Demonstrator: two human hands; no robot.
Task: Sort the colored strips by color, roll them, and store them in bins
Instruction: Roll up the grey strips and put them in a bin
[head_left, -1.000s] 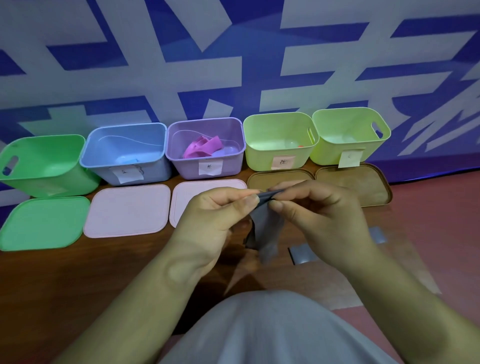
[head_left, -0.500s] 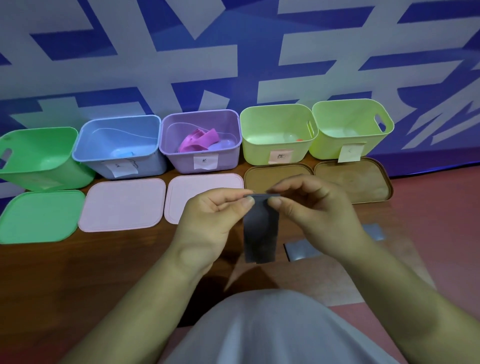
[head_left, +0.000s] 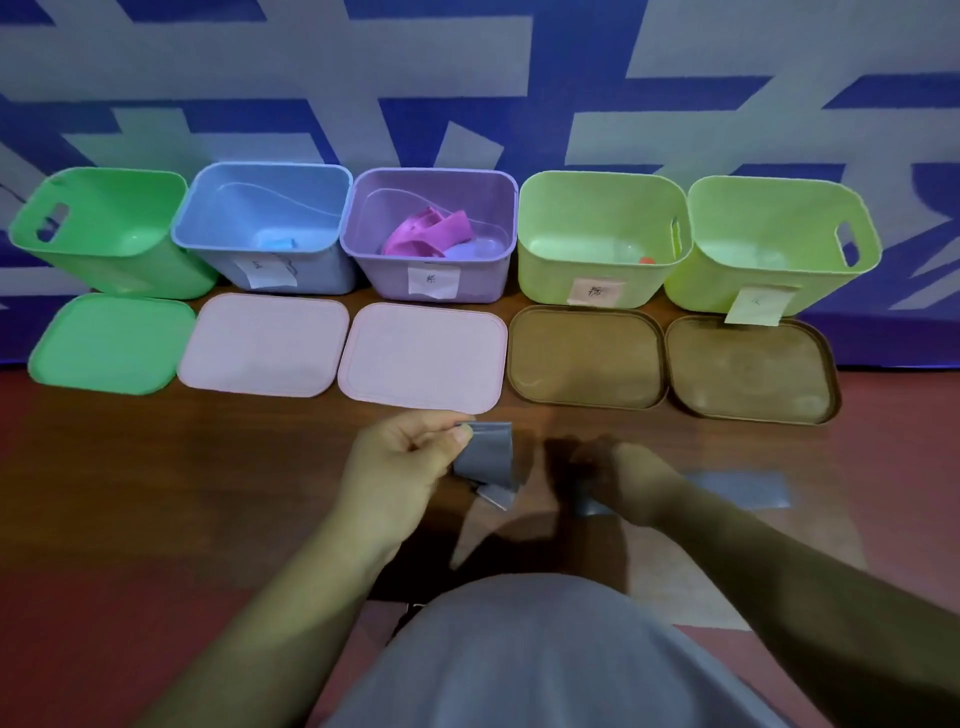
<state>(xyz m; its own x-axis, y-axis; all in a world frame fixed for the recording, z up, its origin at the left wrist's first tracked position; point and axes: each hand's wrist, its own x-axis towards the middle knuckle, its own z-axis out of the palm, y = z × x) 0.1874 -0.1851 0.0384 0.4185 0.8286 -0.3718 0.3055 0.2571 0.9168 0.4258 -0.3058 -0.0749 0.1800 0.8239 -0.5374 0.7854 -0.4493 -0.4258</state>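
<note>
Left hand (head_left: 400, 467) pinches grey strip (head_left: 485, 454) at top corner; right hand (head_left: 626, 483) at its 3 o'clock, blurred, grip unclear.

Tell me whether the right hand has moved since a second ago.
Yes. The right hand left the grey strip and pulled back toward the person, clear of the nearer brown lid.

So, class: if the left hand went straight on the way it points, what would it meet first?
Probably the right-hand pink lid, at its front right corner, unless the left hand passes above it.
</note>
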